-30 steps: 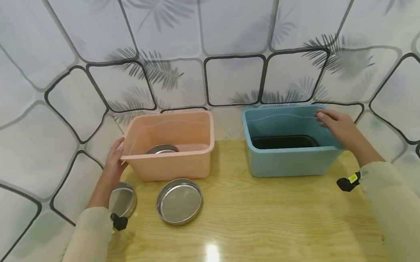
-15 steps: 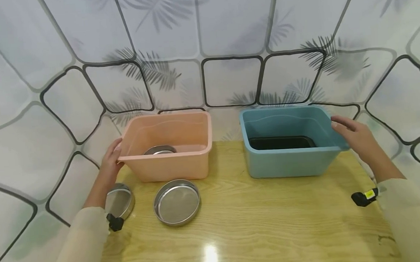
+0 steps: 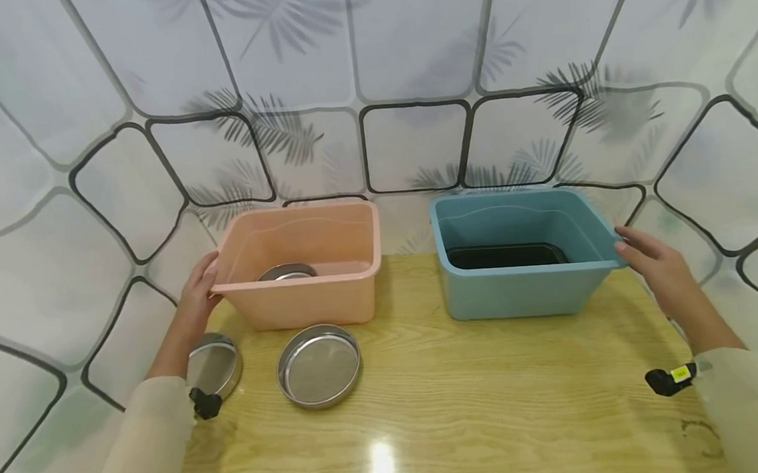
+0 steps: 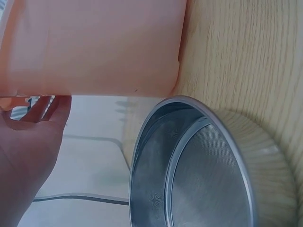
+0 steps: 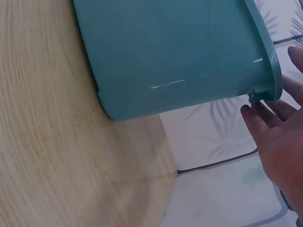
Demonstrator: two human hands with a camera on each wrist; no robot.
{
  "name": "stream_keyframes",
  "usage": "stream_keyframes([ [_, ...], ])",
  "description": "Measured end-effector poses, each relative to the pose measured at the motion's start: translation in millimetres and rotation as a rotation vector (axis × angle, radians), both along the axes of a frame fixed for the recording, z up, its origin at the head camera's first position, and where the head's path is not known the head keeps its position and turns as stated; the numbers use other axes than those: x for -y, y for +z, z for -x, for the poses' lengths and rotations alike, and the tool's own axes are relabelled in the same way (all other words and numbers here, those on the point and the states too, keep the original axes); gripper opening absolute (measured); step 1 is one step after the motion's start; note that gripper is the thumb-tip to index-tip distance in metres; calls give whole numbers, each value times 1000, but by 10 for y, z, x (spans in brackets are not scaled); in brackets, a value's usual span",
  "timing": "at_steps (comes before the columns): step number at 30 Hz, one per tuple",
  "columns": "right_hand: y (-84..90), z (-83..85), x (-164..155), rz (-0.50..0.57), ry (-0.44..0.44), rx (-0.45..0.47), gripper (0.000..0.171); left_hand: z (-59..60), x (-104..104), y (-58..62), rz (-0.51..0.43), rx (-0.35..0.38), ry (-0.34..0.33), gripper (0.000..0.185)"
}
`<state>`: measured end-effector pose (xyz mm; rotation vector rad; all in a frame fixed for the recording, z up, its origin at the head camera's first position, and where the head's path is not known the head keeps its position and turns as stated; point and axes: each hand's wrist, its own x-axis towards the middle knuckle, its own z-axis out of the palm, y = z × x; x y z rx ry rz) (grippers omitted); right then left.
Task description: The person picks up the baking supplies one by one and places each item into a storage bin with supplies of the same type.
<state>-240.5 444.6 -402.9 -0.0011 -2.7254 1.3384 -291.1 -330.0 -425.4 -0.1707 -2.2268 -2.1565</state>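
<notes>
Left hand: grips peach tub, 9 o'clock | right hand: loosely spread, touches blue tub, 3 o'clock

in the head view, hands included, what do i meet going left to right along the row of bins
Left hand → peach-pink rectangular plastic bin → light-blue rectangular plastic bin → right hand.

Curtained-off workspace — leaf-print sheeting, wood-grain table
</notes>
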Motion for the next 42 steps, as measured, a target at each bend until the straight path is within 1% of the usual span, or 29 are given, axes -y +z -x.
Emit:
stream_keyframes([
  [2, -41, -11, -1, 33, 14, 8, 65, -14, 24, 2, 19, -4, 3, 60],
  [4, -82, -11, 7, 101, 30, -2, 65, -31, 52, 6, 19, -9, 2, 61],
  [5, -103, -6, 10, 162, 43, -14, 65, -42, 68, 9, 20, -12, 3, 61],
  [8, -163, 19, 27, 389, 97, -58, 66, -94, 131, 16, 41, -31, 10, 65],
  [9, -182, 30, 34, 466, 114, -72, 66, -119, 153, 15, 35, -43, 8, 65],
  [11, -207, 45, 44, 576, 138, -86, 66, -183, 192, 9, 33, -75, 12, 66],
  [12, -217, 49, 50, 607, 144, -87, 66, -221, 208, 5, 33, -95, 12, 65],
  [16, -231, 37, 64, 672, 150, -82, 65, -377, 255, -21, 15, -166, 8, 60],
  [17, -231, 27, 65, 699, 156, -80, 65, -418, 261, -26, 11, -176, 9, 59],
  [20, -226, -3, 74, 734, 150, -79, 64, -542, 287, -47, -10, -196, 11, 53],
  [23, -223, -24, 82, 739, 139, -89, 63, -688, 320, -76, -51, -221, 14, 46],
  [25, -226, -33, 87, 762, 152, -98, 62, -794, 358, -102, -52, -241, 14, 38],
  [27, -239, -33, 87, 780, 164, -110, 60, -909, 397, -129, -42, -258, 19, 36],
  [29, -253, -34, 89, 808, 188, -122, 59, -1022, 441, -153, 4, -270, 31, 37],
  [32, -269, -43, 80, 833, 195, -130, 59, -1172, 501, -180, 147, -274, 87, 43],
  [35, -273, -59, 75, 844, 187, -133, 58, -1277, 550, -208, 297, -267, 158, 47],
  [36, -273, -62, 74, 847, 180, -132, 58, -1306, 563, -216, 352, -257, 188, 48],
  [39, -273, -66, 79, 854, 175, -130, 57, -1372, 612, -256, 456, -215, 254, 50],
  [42, -277, -64, 78, 868, 172, -130, 56, -1421, 680, -319, 547, -137, 292, 53],
])
